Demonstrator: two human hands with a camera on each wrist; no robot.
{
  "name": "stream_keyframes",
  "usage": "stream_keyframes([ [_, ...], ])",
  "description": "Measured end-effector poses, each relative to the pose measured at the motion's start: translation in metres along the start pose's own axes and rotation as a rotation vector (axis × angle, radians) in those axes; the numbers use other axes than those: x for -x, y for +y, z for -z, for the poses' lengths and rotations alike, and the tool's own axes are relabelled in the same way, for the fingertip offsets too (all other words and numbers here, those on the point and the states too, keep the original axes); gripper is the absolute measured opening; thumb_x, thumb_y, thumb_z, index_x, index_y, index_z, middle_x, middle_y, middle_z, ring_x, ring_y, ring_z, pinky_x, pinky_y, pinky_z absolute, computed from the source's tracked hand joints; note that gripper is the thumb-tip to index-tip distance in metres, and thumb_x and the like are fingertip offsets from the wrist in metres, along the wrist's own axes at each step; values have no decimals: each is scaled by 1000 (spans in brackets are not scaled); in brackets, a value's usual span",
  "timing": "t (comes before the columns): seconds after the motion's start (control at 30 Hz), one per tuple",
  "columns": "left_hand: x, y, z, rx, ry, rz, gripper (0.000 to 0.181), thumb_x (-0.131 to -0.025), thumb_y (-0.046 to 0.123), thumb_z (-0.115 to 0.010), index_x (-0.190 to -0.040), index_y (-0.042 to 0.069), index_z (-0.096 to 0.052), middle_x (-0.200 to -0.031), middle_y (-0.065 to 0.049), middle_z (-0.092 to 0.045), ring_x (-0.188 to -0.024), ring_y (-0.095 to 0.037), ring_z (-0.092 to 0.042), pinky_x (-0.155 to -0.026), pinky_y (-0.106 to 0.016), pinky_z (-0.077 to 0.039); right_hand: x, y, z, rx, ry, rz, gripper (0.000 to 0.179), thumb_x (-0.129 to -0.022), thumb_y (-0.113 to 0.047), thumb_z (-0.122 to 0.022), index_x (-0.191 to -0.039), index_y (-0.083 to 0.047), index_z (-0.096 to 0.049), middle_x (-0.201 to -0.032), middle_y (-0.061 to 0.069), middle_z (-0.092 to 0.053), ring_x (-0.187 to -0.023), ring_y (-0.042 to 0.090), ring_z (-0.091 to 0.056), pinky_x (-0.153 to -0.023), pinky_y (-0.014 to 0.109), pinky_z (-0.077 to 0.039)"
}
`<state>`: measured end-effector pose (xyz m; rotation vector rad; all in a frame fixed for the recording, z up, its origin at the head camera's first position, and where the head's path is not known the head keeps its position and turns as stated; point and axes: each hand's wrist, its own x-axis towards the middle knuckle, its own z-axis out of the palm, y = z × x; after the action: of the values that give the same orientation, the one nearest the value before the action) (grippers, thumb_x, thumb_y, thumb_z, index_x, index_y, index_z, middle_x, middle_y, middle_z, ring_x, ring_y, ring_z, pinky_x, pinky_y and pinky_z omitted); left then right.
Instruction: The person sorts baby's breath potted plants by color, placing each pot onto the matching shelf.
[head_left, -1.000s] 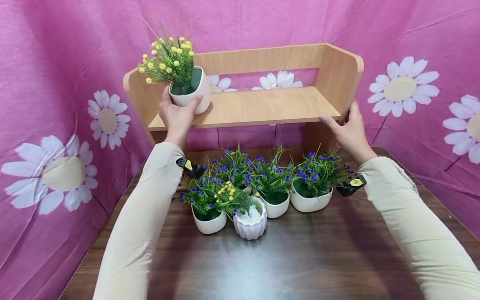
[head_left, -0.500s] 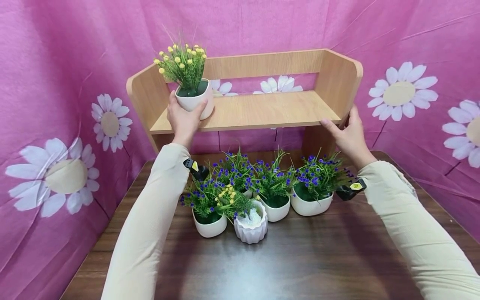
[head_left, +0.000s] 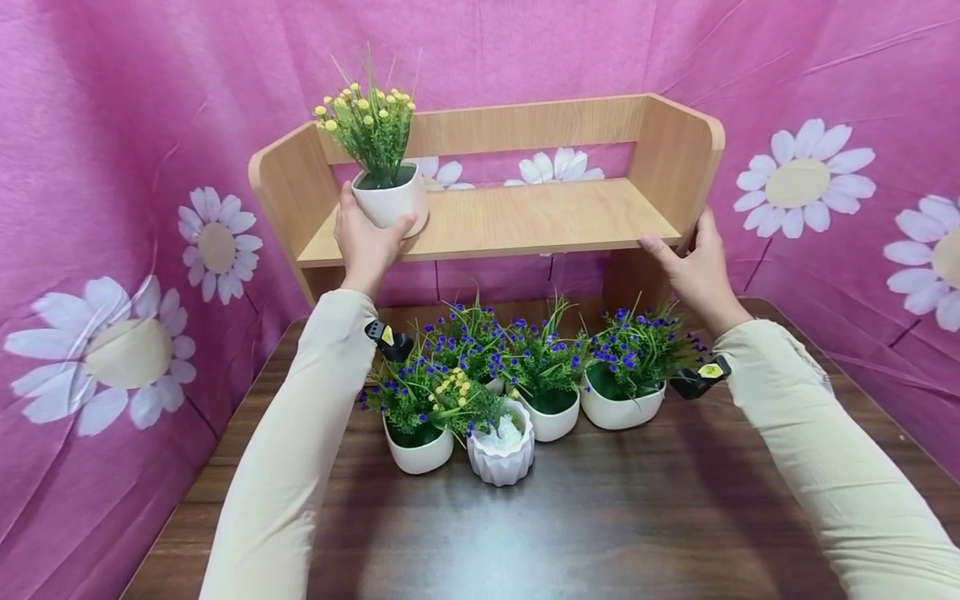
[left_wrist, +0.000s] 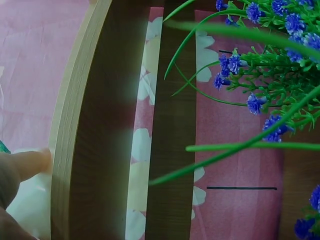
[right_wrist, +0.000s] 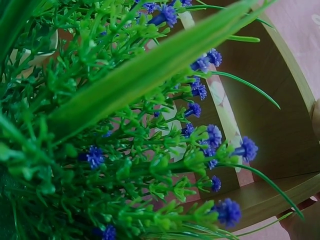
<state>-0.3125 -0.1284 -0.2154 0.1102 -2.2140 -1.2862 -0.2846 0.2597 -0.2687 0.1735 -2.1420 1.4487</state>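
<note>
My left hand [head_left: 367,248] grips a white pot of yellow artificial flowers [head_left: 392,198], fingers on its left side and thumb across its front. The pot is upright at the left end of the top board of a light wooden shelf [head_left: 540,212]. My right hand [head_left: 697,267] holds the shelf's right front corner, thumb at the front edge and fingers at the outer side panel. In the left wrist view, the thumb [left_wrist: 35,165] shows beside the board edge. The right wrist view is mostly filled by blue-flowered greenery [right_wrist: 150,145].
Several white pots of blue-violet flowers stand below the shelf, such as a right-hand pot [head_left: 622,408] and a left-hand pot [head_left: 420,454]. A fluted white pot [head_left: 501,458] with some yellow flowers is in front. All stand on a dark wooden table [head_left: 570,525]. A pink flowered cloth [head_left: 480,50] hangs behind.
My left hand has brought the yellow-flowered pot slightly right and down, and the pot has turned from leaning left to upright. My right hand has stayed at the shelf corner.
</note>
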Motion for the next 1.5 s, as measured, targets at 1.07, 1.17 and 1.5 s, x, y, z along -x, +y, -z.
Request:
stream_keyframes([
  [1.07,13,-5,19,-15,-95,-77,96,-81,34,-74,-152,5,-17,-155,-12,-29,-142,-21,-27,-116,-29,-20,0,0,0,-10,0,6,70,-89,-23,-67,-146,-14,-27,-141,17,-42,-123,18,-45,-108,31,-37],
  [1.17,19,-4,24,-16,-98,-95,95,-81,35,-75,-152,5,-18,-154,-12,-30,-142,-22,-26,-117,-33,-20,0,-1,1,-6,-1,8,70,-89,-24,-67,-146,-15,-27,-141,17,-42,-124,18,-45,-108,31,-37],
  [1.5,48,-6,31,1,-98,-294,90,-78,30,-78,-148,2,-29,-149,-17,-37,-137,-27,-34,-114,-36,-26,-1,2,1,0,-5,5,72,-89,-22,-67,-148,-13,-25,-142,18,-40,-125,21,-44,-108,33,-37],
])
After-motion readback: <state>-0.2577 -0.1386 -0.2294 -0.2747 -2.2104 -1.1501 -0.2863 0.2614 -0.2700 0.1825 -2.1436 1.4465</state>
